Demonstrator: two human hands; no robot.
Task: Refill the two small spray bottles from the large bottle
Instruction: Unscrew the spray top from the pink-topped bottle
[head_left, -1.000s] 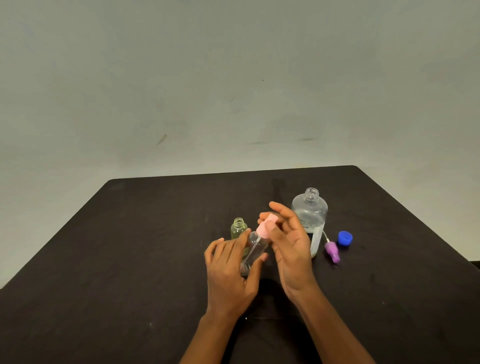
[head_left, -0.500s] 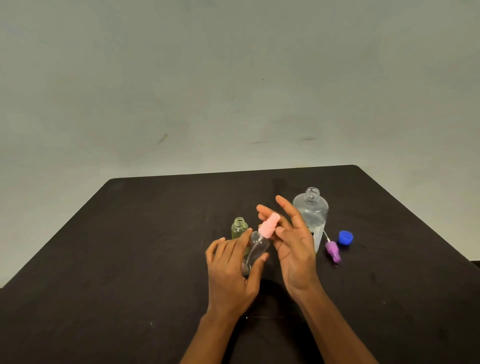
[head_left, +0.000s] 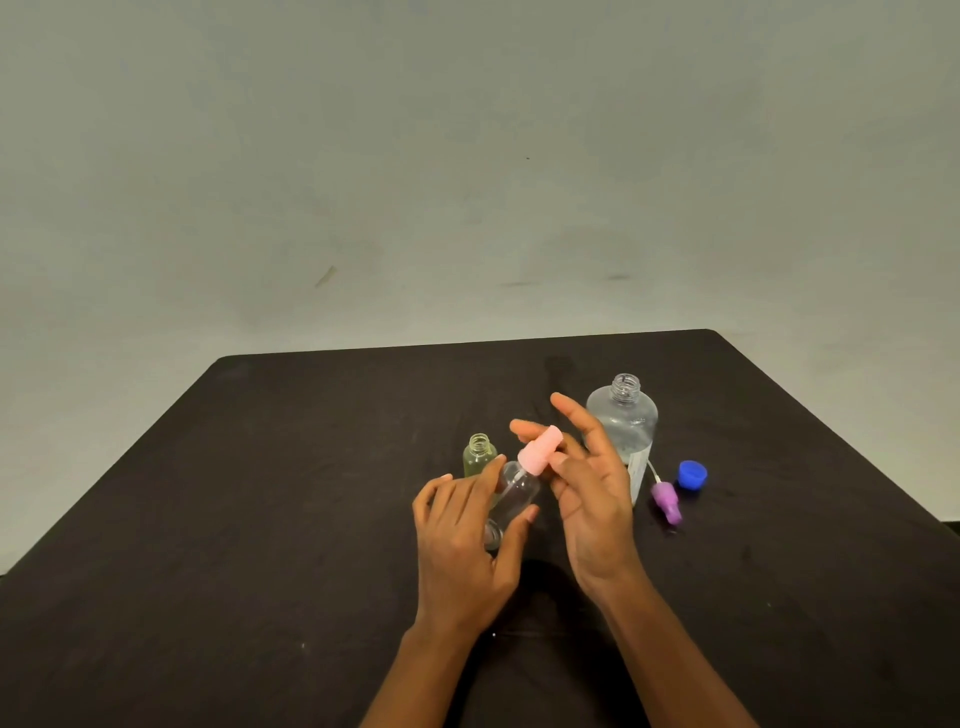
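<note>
Since the frame a second ago, the right hand's fingers are seen spread wider, and the pink spray head is more exposed.

Far left of the group, the green small bottle (head_left: 478, 454) is stood upright on the table (head_left: 260, 493), neck open.

Just in front of it, the clear small bottle (head_left: 514, 491) is gripped round its body by the left hand (head_left: 462, 551) and is tilted to the right.

Its pink spray head (head_left: 540, 449) is lightly pinched by the right hand (head_left: 592, 493), with the other fingers splayed.

Which way the head is being turned cannot be told, nor how much liquid is in the bottle.

The large bottle (head_left: 623, 421) is stood behind that hand, uncapped.

A purple spray head (head_left: 666, 499) is laid on its side beside it, and the blue cap (head_left: 692, 475) further right.

Progress is judged as partway. Both donor and green bottle are opened. Left to do are at least the fitting of the purple head and the recapping of the large bottle.
</note>
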